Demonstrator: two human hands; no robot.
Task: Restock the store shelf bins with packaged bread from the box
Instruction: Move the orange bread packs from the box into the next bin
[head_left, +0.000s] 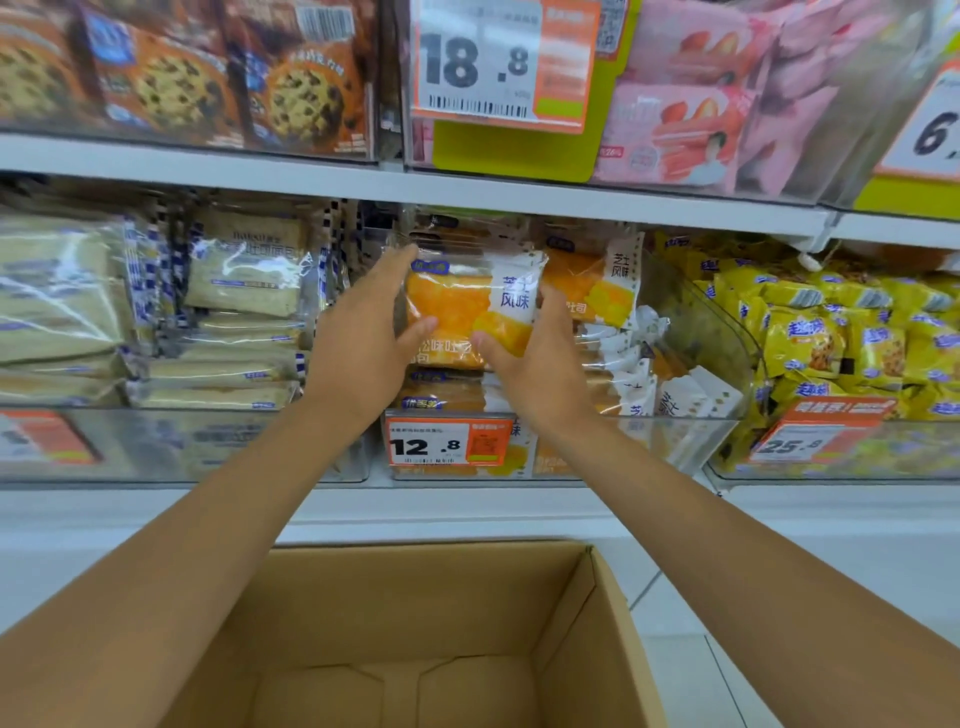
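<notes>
The open cardboard box (467, 623) sits nearest, below both forearms. Above it, the left hand (363, 338) grips the left edge of an orange bread packet (457, 306), thumb on its front. The right hand (535, 364) grips the packet's lower right corner, thumb likewise on the front. The packet is held upright on top of the stacked packets in the clear middle bin (675, 447), above the price tag (447, 441) reading 12.8.

Bread pack (470, 306) in middle bin (717, 436); box (613, 623) below, in front.
</notes>
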